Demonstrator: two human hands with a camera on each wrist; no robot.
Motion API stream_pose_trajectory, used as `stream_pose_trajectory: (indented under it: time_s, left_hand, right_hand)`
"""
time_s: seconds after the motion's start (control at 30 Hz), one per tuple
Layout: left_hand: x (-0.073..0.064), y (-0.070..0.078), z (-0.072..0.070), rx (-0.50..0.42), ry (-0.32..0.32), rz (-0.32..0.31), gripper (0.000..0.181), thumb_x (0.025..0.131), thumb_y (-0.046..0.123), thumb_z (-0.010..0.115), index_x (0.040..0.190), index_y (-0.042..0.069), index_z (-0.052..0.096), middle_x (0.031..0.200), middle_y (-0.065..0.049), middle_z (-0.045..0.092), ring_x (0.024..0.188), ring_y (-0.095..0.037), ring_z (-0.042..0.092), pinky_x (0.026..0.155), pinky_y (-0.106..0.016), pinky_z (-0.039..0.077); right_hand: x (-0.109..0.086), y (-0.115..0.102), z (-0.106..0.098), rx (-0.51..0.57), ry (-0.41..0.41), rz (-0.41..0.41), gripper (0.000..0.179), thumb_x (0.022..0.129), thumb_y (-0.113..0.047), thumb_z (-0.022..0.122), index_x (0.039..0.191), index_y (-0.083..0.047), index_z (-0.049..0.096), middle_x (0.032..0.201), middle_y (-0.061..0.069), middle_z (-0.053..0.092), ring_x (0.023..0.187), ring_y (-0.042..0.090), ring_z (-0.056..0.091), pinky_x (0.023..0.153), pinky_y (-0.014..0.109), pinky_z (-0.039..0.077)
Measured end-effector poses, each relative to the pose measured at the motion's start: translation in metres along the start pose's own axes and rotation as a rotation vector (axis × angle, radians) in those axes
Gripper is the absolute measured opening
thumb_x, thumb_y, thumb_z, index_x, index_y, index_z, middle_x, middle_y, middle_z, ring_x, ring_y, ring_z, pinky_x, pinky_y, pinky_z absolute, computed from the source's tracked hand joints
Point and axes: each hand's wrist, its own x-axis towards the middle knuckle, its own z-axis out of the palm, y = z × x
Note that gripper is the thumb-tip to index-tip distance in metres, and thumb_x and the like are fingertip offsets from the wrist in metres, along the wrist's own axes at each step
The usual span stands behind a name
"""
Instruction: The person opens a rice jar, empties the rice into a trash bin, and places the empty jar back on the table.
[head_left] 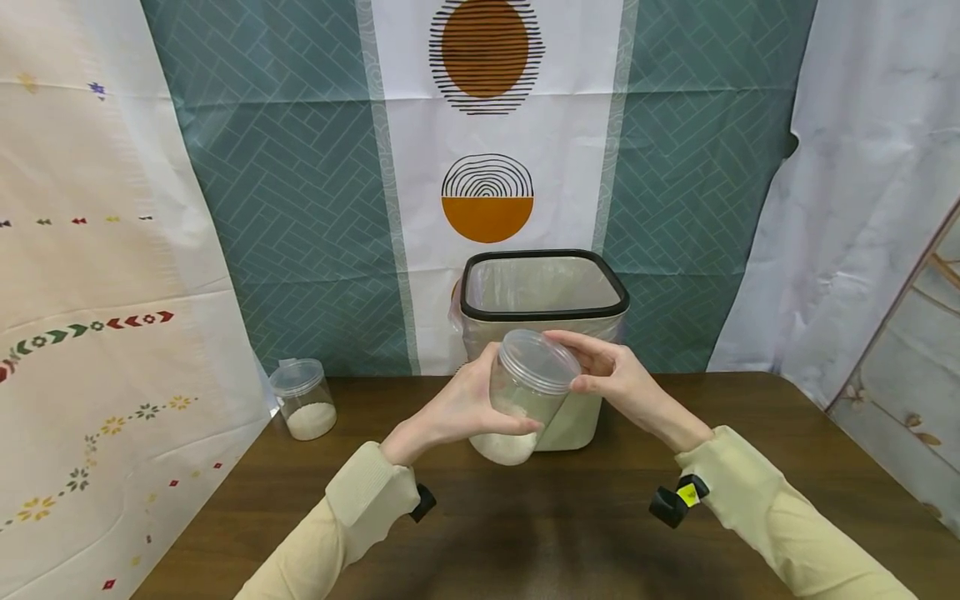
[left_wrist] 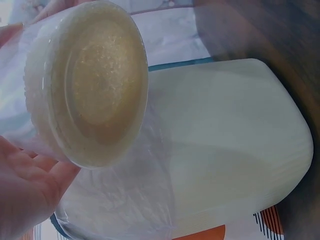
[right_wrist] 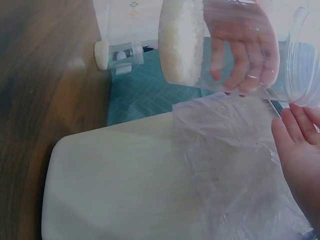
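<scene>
A clear plastic jar is held tilted above the table, with white, rice-like grains settled at its bottom. My left hand grips the jar's body from the left; in the right wrist view its fingers show through the clear wall. On top sits a translucent screw lid. From the right, my right hand holds the lid's edge between thumb and fingers. The left wrist view looks up at the jar's round base, grains showing through it.
Just behind the jar stands a pale bin with a black rim and a clear plastic liner. A second lidded jar with white grains rests at the left edge of the brown table. Patterned curtains hang behind.
</scene>
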Motion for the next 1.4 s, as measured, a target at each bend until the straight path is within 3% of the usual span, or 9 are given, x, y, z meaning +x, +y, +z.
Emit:
stream_pose_trajectory:
  time_s: [0.27, 0.47, 0.77, 1.2, 1.33, 1.4]
  left_hand:
    - [-0.001, 0.001, -0.002, -0.051, -0.04, -0.004, 0.075, 0.064, 0.033, 0.081, 0.121, 0.012, 0.037, 0.105, 0.005, 0.055, 0.094, -0.009, 0.051, 0.08, -0.033, 0.04]
    - [-0.001, 0.001, -0.004, -0.062, -0.06, 0.009, 0.074, 0.065, 0.032, 0.081, 0.122, 0.013, 0.037, 0.105, 0.006, 0.055, 0.094, -0.008, 0.051, 0.081, -0.032, 0.04]
    - [-0.001, 0.005, -0.005, -0.022, -0.047, 0.016, 0.072, 0.063, 0.034, 0.081, 0.116, 0.012, 0.039, 0.101, 0.005, 0.055, 0.089, -0.008, 0.052, 0.075, -0.031, 0.042]
    - [-0.003, 0.006, -0.003, -0.008, -0.077, 0.03, 0.072, 0.063, 0.036, 0.081, 0.117, 0.013, 0.039, 0.101, 0.006, 0.054, 0.089, -0.008, 0.052, 0.075, -0.031, 0.042]
    - [-0.003, 0.006, -0.002, 0.0, -0.061, 0.033, 0.071, 0.063, 0.035, 0.081, 0.116, 0.012, 0.039, 0.1, 0.006, 0.054, 0.088, -0.008, 0.052, 0.075, -0.03, 0.042]
    - [-0.003, 0.006, -0.001, 0.011, -0.047, 0.032, 0.07, 0.063, 0.035, 0.081, 0.115, 0.011, 0.039, 0.1, 0.006, 0.054, 0.088, -0.008, 0.052, 0.074, -0.03, 0.042]
  right_hand:
    - [0.005, 0.001, -0.007, 0.022, -0.13, 0.028, 0.062, 0.086, -0.028, 0.062, 0.137, -0.005, 0.036, 0.138, 0.014, 0.034, 0.121, 0.03, 0.034, 0.093, 0.041, 0.033]
    - [0.009, -0.004, -0.008, 0.065, -0.215, 0.04, 0.062, 0.087, -0.02, 0.059, 0.14, -0.004, 0.03, 0.142, 0.013, 0.027, 0.126, 0.03, 0.024, 0.096, 0.043, 0.027]
    - [0.015, -0.009, -0.001, 0.054, -0.202, 0.024, 0.068, 0.08, -0.02, 0.064, 0.138, -0.006, 0.034, 0.14, 0.012, 0.028, 0.123, 0.032, 0.025, 0.094, 0.049, 0.026]
    - [0.018, -0.013, 0.001, 0.03, -0.297, -0.027, 0.072, 0.079, -0.023, 0.064, 0.139, -0.003, 0.029, 0.14, 0.013, 0.029, 0.12, 0.034, 0.027, 0.095, 0.049, 0.024]
    - [0.018, -0.015, 0.002, 0.021, -0.275, -0.026, 0.074, 0.08, -0.024, 0.065, 0.14, -0.001, 0.027, 0.142, 0.013, 0.026, 0.123, 0.032, 0.024, 0.097, 0.047, 0.023]
    - [0.015, -0.015, 0.003, -0.011, -0.227, -0.024, 0.073, 0.081, -0.023, 0.064, 0.14, 0.0, 0.026, 0.142, 0.013, 0.026, 0.124, 0.031, 0.024, 0.097, 0.043, 0.024]
